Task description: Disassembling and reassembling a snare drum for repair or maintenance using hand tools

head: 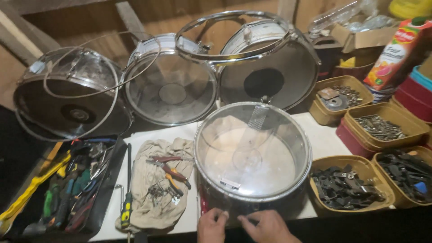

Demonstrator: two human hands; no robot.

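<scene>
A round drum [253, 153] with a chrome rim and a clear head stands on the white table [319, 135] right in front of me. My left hand [211, 225] and my right hand [268, 226] are at its near side, low on the shell. The fingertips of both hands meet close together there, pinching at something too small and dark to make out. Beside the left hand lies a beige cloth [155, 189] with red-handled pliers [168, 168] and small metal parts on it.
Three more drums [72, 96] [171, 87] [270, 67] lean at the back, with a loose chrome hoop [231, 36] on top. A black tool tray [72, 184] sits left, a screwdriver [127, 198] beside it. Tan tubs of hardware [344, 186] [382, 126] and a juice carton [398, 49] stand right.
</scene>
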